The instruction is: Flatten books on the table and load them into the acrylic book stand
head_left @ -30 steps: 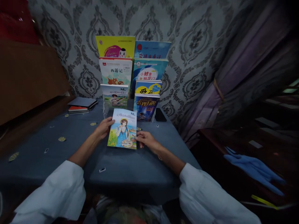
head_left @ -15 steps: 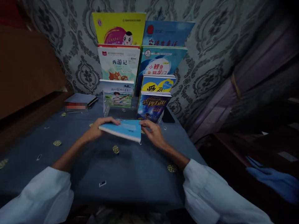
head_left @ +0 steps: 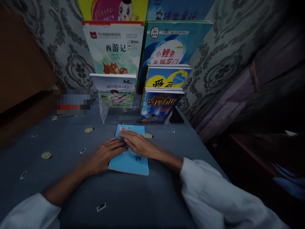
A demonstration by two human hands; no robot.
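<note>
A light blue book (head_left: 128, 167) lies on the dark cloth-covered table (head_left: 78, 194), a barcode showing near its far edge. Across its left side rests my left hand (head_left: 111, 152), fingers stretched out over the cover. My right hand (head_left: 137, 143) lies flat over the upper middle of the book, its fingertips meeting those of the left. Both hands are open and touch the cover, hiding its middle. Just beyond the book stands a clear acrylic rack (head_left: 114, 117) with several upright books, among them a white one (head_left: 114, 47) and a dark blue one (head_left: 158, 106).
A dark phone (head_left: 176, 117) lies right of the rack. Some blurred books (head_left: 73, 100) lie at the table's back left. Patterned wallpaper (head_left: 71, 60) rises behind, a brown panel (head_left: 21, 63) stands at left, and a tied curtain (head_left: 228, 92) hangs at right.
The blue book, tilted and held at both sides before, now lies flat on the table. My hands have moved inward onto its cover. The view has come closer to the rack.
</note>
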